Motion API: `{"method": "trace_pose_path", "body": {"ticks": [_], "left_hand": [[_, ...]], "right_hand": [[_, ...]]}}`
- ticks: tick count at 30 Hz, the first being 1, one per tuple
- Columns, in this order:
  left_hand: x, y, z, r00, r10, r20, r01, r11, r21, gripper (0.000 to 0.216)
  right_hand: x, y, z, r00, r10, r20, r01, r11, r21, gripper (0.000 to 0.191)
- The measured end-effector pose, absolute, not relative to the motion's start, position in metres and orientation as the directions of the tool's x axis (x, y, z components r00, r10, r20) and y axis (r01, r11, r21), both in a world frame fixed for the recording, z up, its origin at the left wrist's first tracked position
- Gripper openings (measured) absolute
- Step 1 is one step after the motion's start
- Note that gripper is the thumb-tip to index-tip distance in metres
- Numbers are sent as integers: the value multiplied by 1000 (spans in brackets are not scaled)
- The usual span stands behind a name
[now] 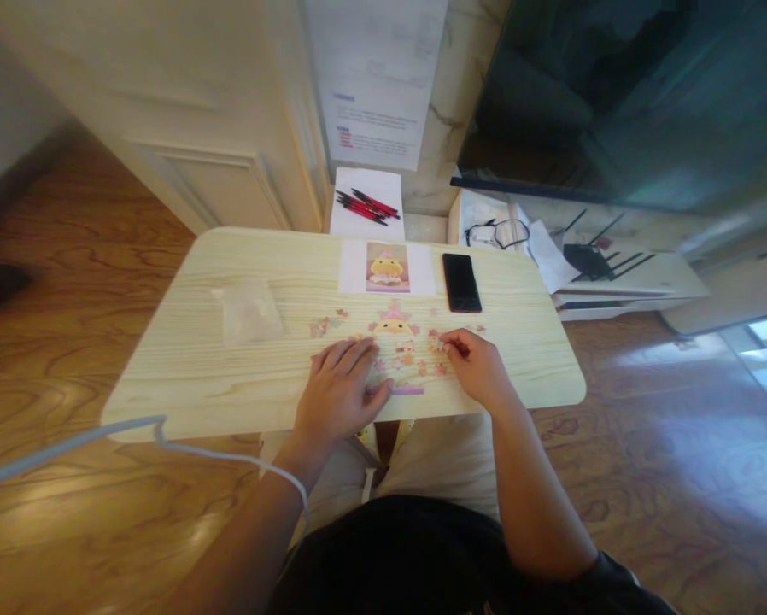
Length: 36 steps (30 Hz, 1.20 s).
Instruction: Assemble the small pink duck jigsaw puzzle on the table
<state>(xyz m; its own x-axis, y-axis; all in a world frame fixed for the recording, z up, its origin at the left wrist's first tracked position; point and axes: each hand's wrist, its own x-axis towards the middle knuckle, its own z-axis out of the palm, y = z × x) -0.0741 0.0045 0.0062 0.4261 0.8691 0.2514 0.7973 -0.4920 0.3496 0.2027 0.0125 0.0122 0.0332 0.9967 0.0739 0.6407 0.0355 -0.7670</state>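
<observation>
My left hand (343, 383) lies flat on the table, its fingers stretched out beside loose jigsaw pieces (323, 326). Between my hands is a partly joined jigsaw puzzle (394, 325), with a yellow face and pink parts at its top. A purple strip of joined pieces (404, 390) lies nearer the table's front edge. My right hand (474, 363) pinches a small jigsaw piece (437, 343) among others right of the puzzle. More loose pieces (422, 367) are scattered below the face. Behind the puzzle lies a printed picture (387, 266) of a yellow figure on white paper.
A black phone (461, 283) lies at the table's back right, and a clear plastic bag (248, 313) at the left. Past the back edge are red pens (367, 207) on paper. A pale cable (230, 454) crosses my left wrist. The table (166, 376) has rounded corners.
</observation>
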Motion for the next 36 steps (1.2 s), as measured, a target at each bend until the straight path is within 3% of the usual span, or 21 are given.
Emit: {"method": "trace_pose_path", "body": {"ticks": [8,13,20,30,36], "left_hand": [[-75,4,6,428,870,247,799,-491,347,53],[-63,10,14,449,855,260,777,-517,359,56],[-43,26,9,487,839,241,754,-544,369,61],[-48,22,9,531,818,222,715,-573,401,61],[-46,24,7,551,817,169,720,-568,398,71]], "right_hand": [[197,19,10,27,995,97,535,68,-842,24],[198,25,8,28,993,113,581,76,-810,24],[197,44,11,59,997,42,509,6,-861,17],[173,103,15,-60,993,106,582,121,-804,14],[162,110,8,-31,993,111,627,105,-772,18]]}}
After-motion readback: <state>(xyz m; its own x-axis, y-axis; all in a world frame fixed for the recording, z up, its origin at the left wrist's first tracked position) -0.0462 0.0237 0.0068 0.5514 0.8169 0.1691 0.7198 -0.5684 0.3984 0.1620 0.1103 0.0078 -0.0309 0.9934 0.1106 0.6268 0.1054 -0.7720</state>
